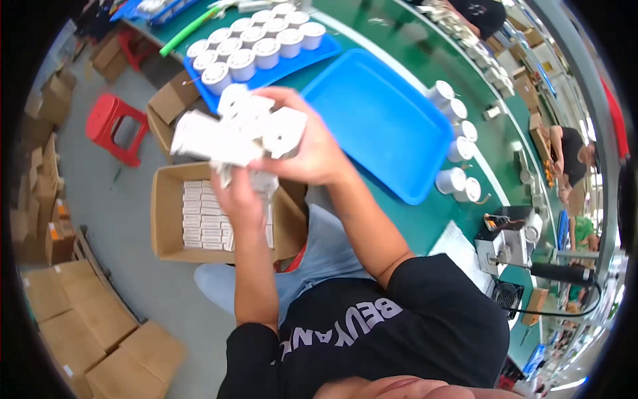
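Left of centre in the upper half of the frame, a bunch of white pieces, blurred at its edges, is held up in the hands. The right hand has its grip closed around the bunch's right side, thumb below and fingers above. The left hand touches the lower edge; its fingers are partly hidden, so I cannot tell how far its grip is closed. Just below, an open cardboard box contains rows of small white boxes. At upper centre, round white tubs stand on a blue tray, beside another blue tray on the green table.
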Tool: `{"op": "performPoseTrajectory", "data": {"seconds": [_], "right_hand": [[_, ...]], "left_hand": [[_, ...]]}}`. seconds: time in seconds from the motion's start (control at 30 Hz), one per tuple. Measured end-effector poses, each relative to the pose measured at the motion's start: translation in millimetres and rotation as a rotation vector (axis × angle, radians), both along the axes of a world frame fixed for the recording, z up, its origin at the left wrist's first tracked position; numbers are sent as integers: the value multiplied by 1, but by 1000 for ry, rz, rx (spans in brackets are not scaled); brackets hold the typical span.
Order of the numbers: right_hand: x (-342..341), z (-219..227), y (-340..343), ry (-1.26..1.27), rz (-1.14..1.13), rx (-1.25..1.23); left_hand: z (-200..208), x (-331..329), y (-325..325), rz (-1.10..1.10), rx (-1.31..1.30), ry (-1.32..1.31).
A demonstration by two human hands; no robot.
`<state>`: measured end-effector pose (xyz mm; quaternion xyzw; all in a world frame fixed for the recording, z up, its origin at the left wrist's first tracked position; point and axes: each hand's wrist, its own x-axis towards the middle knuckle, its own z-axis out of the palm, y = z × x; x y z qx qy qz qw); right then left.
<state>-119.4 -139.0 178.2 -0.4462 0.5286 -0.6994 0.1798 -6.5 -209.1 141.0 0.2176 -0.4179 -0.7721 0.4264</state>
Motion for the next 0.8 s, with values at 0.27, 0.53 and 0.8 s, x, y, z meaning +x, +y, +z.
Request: {"op": "performPoseTrajectory", "data": {"seconds": [0.27,0.53,0.8], "right_hand": [[-92,4,142,-246,-432,149],[-138,-13,166,305,-857,960],[-106,13,134,972,-1172,789]], "left_hand": [[23,-136,86,-672,39,-66],[-19,-193,92,-297,-505,-592],[-12,-105,58,146,-880,-94]]}}
